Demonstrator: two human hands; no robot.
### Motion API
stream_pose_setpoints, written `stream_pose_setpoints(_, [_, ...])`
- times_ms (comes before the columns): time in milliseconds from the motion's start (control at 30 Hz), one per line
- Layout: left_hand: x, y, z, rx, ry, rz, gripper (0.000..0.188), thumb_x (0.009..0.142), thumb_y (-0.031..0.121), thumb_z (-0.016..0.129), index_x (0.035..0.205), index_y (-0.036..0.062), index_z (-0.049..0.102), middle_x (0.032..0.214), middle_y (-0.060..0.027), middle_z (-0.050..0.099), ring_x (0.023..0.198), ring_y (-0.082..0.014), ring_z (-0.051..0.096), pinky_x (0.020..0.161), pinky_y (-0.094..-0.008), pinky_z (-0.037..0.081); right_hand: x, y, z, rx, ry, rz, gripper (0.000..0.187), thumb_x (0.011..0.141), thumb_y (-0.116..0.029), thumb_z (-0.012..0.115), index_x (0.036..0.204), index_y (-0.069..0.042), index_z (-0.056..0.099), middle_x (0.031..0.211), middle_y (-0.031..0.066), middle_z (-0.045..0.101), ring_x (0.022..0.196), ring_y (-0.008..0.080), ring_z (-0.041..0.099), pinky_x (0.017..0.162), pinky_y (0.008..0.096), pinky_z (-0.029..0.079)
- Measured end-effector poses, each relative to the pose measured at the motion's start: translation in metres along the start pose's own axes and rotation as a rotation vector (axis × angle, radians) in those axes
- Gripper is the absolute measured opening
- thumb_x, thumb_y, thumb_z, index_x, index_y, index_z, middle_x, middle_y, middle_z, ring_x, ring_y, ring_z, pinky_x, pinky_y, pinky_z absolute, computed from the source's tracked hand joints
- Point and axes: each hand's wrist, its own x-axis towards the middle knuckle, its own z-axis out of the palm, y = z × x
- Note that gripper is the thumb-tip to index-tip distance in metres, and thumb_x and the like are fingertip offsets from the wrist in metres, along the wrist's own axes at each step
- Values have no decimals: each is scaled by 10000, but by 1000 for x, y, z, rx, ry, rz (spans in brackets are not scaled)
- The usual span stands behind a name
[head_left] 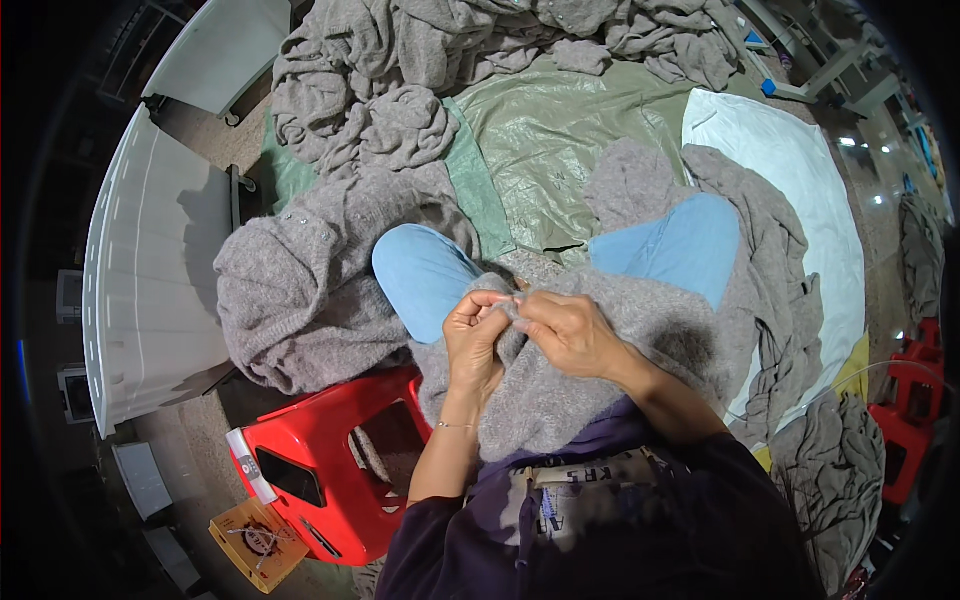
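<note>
A fuzzy grey knit garment [545, 415] lies across my lap, between and over the knees of my light blue trousers. My left hand [474, 338] pinches a small fold of it with thumb and forefinger. Close beside it, my right hand [572, 334] is closed on the same knit, its thumb and forefinger nearly touching the left fingertips. Whether anything small sits between the fingertips cannot be made out. Another grey knit garment [290, 290], with small shiny buttons, is heaped by my left knee. More grey knitwear [755, 225] lies along my right leg.
Ahead is a large pile of grey knits [430, 50] on a green plastic sheet [550, 130]. A white sheet [800, 180] lies to the right. At left stand a red stool [350, 430] bearing a phone [275, 475], a yellow box [258, 545] and a white panel [150, 270].
</note>
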Motion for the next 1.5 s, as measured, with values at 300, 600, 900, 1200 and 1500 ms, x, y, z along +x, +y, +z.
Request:
stream_pose_setpoints(300, [9,-20,-3,87,144,179,136,791,-80,595,905,-21,638,845,-58,660,708,-91,597,673,-218,480,-5,-9,-16,-12,-92,32,123,792,-24,624,902,-3,573,802,116,568,678,273,579,609,355,467])
stream_pose_setpoints(600, [3,23,-32,-45,-2,-106,55,847,54,635,874,6,635,850,-83,680,724,-142,634,700,-267,517,-30,6,-89,-131,97,249,241,743,30,567,980,19,609,896,119,616,794,218,590,746,289,453])
stream_pose_setpoints(900, [0,23,-16,-120,-77,-68,96,890,74,605,902,-9,654,875,-48,674,775,-109,610,758,-243,475,-31,-20,-74,-286,312,164,230,707,102,519,895,40,637,869,154,644,755,253,620,688,317,491])
stream_pose_setpoints(1200, [-11,12,5,68,-143,-41,66,872,51,640,870,-14,649,825,-29,654,714,-59,568,671,-201,452,-10,-26,-21,-346,115,-372,171,687,75,660,850,37,624,820,126,573,699,263,596,596,336,489])
stream_pose_setpoints(1500, [-11,-15,-6,-30,-120,41,150,816,-58,671,948,-19,613,874,-43,649,811,-81,613,710,-198,498,-16,-14,0,-444,195,-315,188,695,97,642,877,57,616,844,134,572,714,268,594,598,338,490])
